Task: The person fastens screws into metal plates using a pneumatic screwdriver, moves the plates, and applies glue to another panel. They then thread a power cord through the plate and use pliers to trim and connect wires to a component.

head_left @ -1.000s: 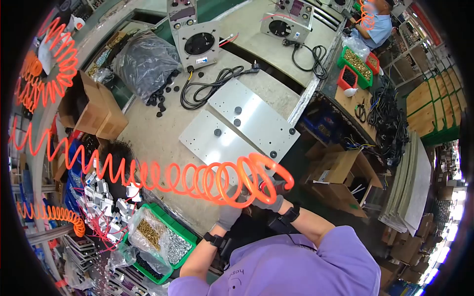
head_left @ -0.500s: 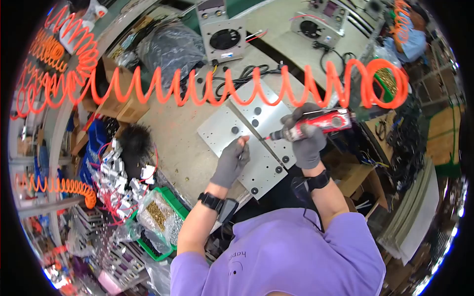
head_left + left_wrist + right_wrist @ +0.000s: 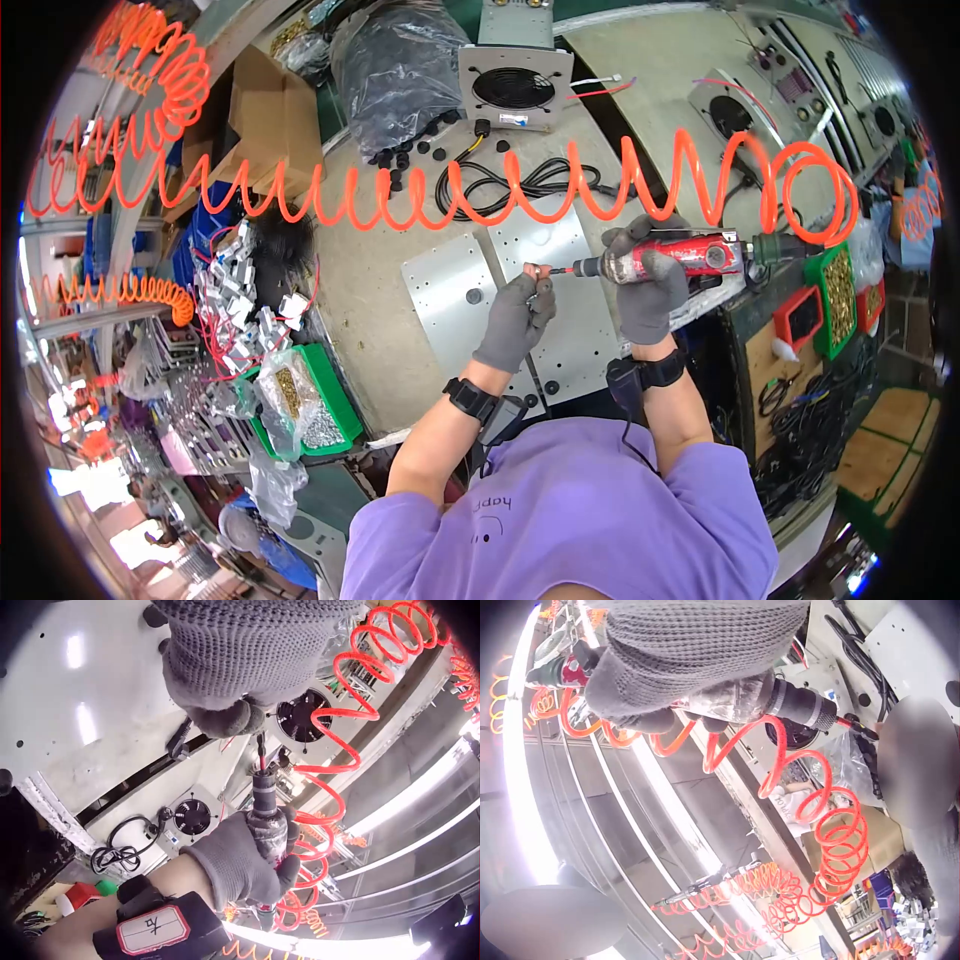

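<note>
My gloved right hand [image 3: 645,290] grips a red air screwdriver [image 3: 700,255], held level with its bit pointing left. The gloved left hand [image 3: 515,325] has curled fingers, with thumb and fingertips pinching at the bit's tip. In the left wrist view the bit [image 3: 262,761] runs up to those fingertips; whatever else they hold is hidden. Below the hands lie two flat metal plates, a left plate [image 3: 445,310] and a right plate [image 3: 575,345], side by side on the bench. Black rubber feet [image 3: 474,296] sit on them.
An orange coiled air hose [image 3: 470,205] stretches across above the bench. Behind the plates are a black power cable [image 3: 500,190], a fan unit [image 3: 515,90] and a plastic bag [image 3: 395,80]. Green bins of screws stand left [image 3: 335,400] and right [image 3: 835,300].
The hands came up from the bench's near edge with the screwdriver. Then the left hand moved to the bit's tip, which stood apart from it half a second ago. The head view shifted.
</note>
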A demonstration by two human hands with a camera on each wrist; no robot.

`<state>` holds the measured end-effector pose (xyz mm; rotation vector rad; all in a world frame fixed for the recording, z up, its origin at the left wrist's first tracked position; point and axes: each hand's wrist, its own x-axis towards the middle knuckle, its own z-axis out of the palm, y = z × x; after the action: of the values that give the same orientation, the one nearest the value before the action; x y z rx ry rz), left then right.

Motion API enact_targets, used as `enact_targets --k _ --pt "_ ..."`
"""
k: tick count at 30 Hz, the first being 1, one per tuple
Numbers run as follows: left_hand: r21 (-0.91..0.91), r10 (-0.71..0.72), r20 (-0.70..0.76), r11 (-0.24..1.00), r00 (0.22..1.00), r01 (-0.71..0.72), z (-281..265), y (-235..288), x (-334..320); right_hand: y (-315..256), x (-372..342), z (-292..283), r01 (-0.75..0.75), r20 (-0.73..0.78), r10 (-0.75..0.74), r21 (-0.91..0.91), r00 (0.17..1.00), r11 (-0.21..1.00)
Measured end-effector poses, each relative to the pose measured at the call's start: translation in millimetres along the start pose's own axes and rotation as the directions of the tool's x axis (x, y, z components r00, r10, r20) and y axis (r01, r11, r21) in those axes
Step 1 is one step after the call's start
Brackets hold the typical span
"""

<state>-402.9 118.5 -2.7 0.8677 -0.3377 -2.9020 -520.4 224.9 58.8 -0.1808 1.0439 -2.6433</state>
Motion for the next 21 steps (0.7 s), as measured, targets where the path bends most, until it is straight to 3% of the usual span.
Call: enact_targets --k 5,7,9,11,13,15,16,18,19,20,21 --pt "0.086 0.054 -0.046 0.995 0.997 -0.050 11 -5 7 8 15 -4 -0.060 0.064 0.059 0.019 0.996 0.998" --pt "0.128 0.088 -0.024 0.988 0.996 -0.085 11 -5 9 11 18 -3 -0.083 -0.022 0.083 -0.008 0.996 0.997" --pt "0.369 0.225 -0.006 0.906 0.974 -0.207 15 -3 9 13 19 -4 -0.085 -0.040 0.084 -0.022 0.996 0.996" --pt "0.369 0.234 -0.025 0.906 0.972 -0.208 14 -4 10 17 19 -7 -0.089 -0.056 0.086 -0.040 0.995 0.995" --pt "0.371 0.247 -0.044 0.904 0.968 -0.213 15 3 9 22 20 -13 -0.083 -0.124 0.089 0.055 0.988 0.995" --pt "0.535 0.138 -0.048 0.840 0.989 -0.091 14 17 3 23 23 -14 -0.098 -0.179 0.110 0.076 0.978 0.992" --pt "0.532 0.137 -0.049 0.842 0.989 -0.090 10 20 7 23 25 -15 -0.110 -0.232 0.131 0.103 0.964 0.989" --pt "0.916 0.401 -0.016 0.372 0.916 -0.147 -2 26 16 24 29 -20 -0.078 -0.229 0.090 0.064 0.969 0.995" --pt "0.916 0.402 -0.017 0.373 0.916 -0.146 -3 31 16 25 31 -21 -0.041 -0.226 0.046 0.028 0.973 0.999" --pt "0.999 0.340 0.043 -0.026 0.939 -0.036 -4 35 16 25 32 -21 -0.040 -0.226 0.045 0.026 0.973 0.999" --pt "0.903 0.257 0.071 -0.426 0.964 0.047 -4 38 18 23 34 -20 -0.029 -0.194 0.026 -0.013 0.981 1.000"
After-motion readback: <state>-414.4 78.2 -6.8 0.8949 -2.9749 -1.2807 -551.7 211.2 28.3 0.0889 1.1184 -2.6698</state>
